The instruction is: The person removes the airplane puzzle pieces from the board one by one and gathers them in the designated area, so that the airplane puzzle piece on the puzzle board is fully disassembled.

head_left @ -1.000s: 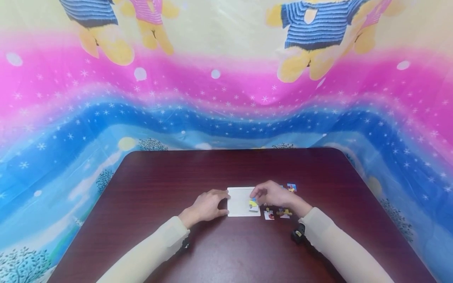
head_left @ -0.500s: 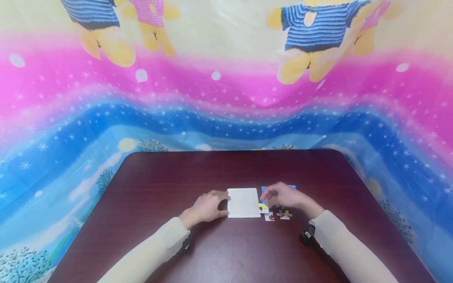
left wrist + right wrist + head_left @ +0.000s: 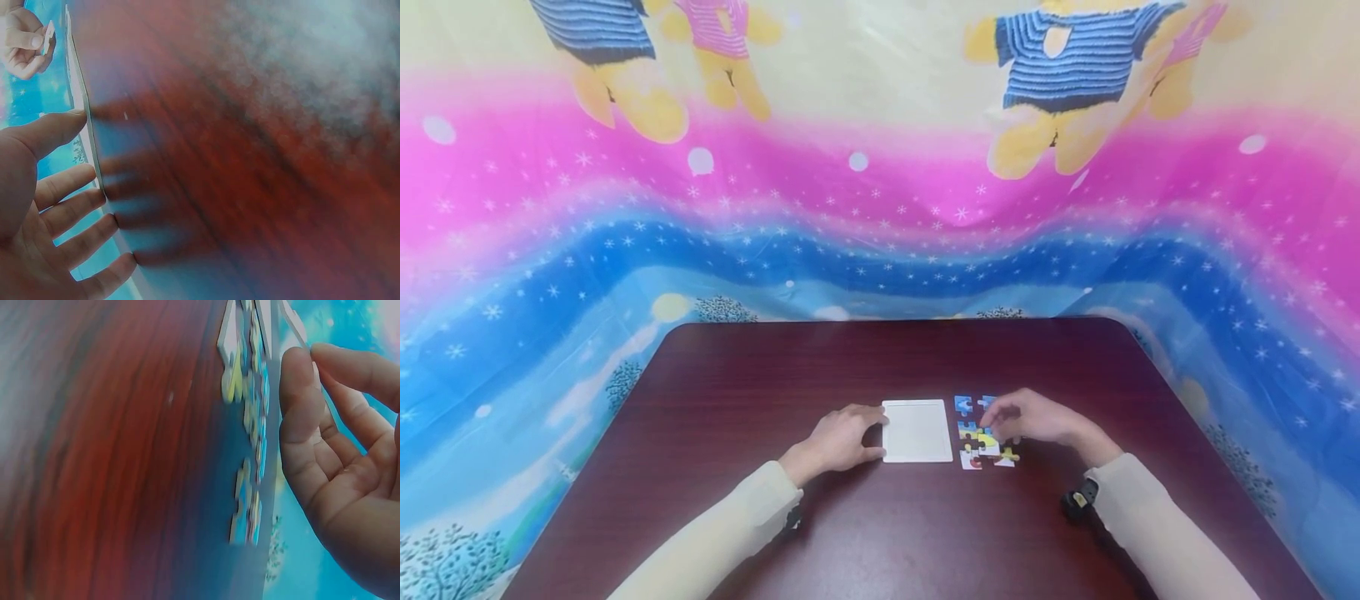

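My left hand (image 3: 838,436) has its fairly straight fingers and thumb at the left edge of a flat white puzzle tray (image 3: 917,431). In the left wrist view, the fingertips (image 3: 128,259) touch the tray's thin edge. Up above the table, my right hand (image 3: 1028,415) pinches a yellow and white jigsaw piece (image 3: 989,442) between thumb and forefinger. The right wrist view shows that piece (image 3: 295,324) nearly edge-on. Beneath and beside this hand lie several loose jigsaw pieces (image 3: 963,406), partly hidden by it.
The dark reddish-brown table (image 3: 760,375) extends around the tray on all sides. Behind it hangs a patterned blue and pink cloth (image 3: 865,242). The loose pieces lie close to the tray's right side.
My right hand has carried the yellow and white jigsaw piece rightward, from over the tray to over the loose pieces. My left hand stays at the tray's left edge.
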`<state>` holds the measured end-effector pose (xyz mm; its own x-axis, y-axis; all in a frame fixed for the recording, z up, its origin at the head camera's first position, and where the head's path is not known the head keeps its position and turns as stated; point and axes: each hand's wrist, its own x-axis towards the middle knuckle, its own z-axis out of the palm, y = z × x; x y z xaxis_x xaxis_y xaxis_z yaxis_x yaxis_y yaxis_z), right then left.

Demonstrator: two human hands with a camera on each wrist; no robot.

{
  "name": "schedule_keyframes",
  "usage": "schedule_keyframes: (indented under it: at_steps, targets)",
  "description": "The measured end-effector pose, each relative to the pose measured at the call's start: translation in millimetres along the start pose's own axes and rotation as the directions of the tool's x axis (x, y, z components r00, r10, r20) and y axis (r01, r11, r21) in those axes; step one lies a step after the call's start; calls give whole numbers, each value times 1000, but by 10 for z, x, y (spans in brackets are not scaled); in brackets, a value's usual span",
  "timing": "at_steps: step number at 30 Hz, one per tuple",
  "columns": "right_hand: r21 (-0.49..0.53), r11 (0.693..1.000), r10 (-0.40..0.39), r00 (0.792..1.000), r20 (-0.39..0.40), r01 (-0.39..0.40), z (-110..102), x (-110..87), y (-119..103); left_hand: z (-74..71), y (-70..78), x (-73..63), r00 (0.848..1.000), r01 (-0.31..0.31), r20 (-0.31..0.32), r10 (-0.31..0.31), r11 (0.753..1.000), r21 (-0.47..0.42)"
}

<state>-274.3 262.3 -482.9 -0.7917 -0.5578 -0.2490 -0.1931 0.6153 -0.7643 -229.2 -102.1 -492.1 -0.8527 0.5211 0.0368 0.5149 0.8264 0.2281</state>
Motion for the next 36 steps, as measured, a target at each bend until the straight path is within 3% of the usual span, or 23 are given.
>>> schedule_keyframes:
  at_steps: [7, 17, 28, 36]
  targets:
    - [3, 1000, 5, 1000, 9, -5, -124, -122, 154, 2, -3, 5, 1000, -1, -6, 1, 1000, -9]
    - [10, 997, 70, 998, 2, -71, -271, -276, 299, 18, -14, 4, 1000, -1, -8, 1, 1000, 0]
    - [1, 999, 53, 998, 38, -53, -312, -374, 362, 2, -11, 3, 1000, -6, -7, 6, 1000, 3]
    - [-9, 996, 93, 995, 27, -93, -292, -392, 359, -6, -5, 0, 1000, -4, 1, 4, 1000, -3]
